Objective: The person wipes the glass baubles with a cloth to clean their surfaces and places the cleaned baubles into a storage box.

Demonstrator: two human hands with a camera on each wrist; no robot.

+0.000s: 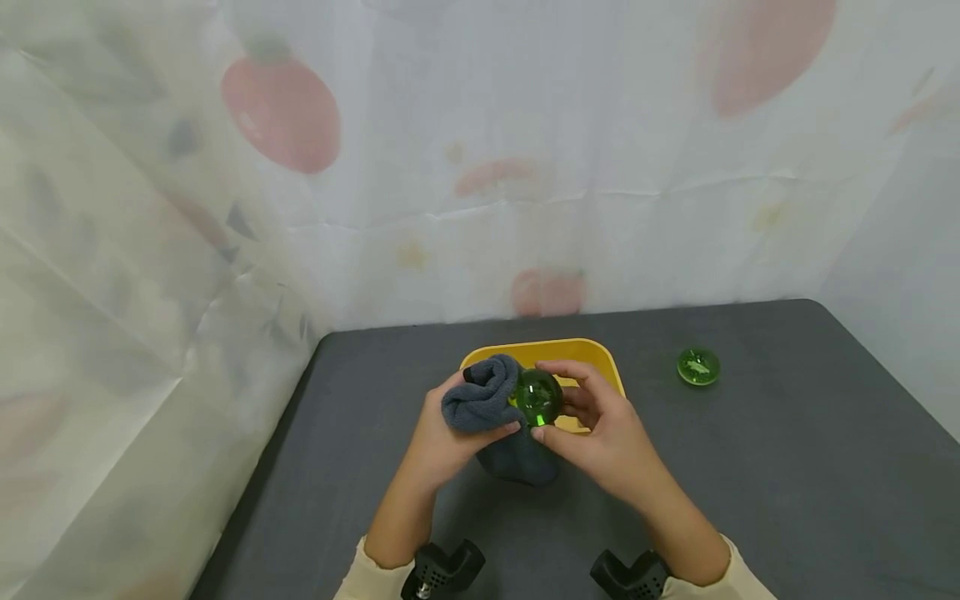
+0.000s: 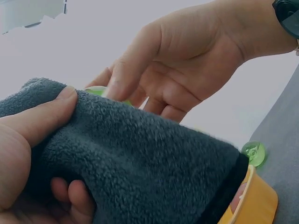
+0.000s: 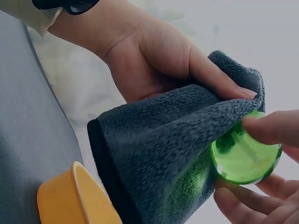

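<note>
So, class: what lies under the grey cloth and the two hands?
Under the grey fleece cloth sits a yellow tray on the dark table. Only its far rim and right corner show; the hands and cloth hide its inside.

Worktop (image 1: pixel 787 467): dark grey, matte surface. Lying directly on it: one yellow tray (image 1: pixel 600 357), just beyond the hands and partly hidden by them; one small green disc (image 1: pixel 698 367), beyond and right of the right hand (image 1: pixel 600 433), well apart.
</note>
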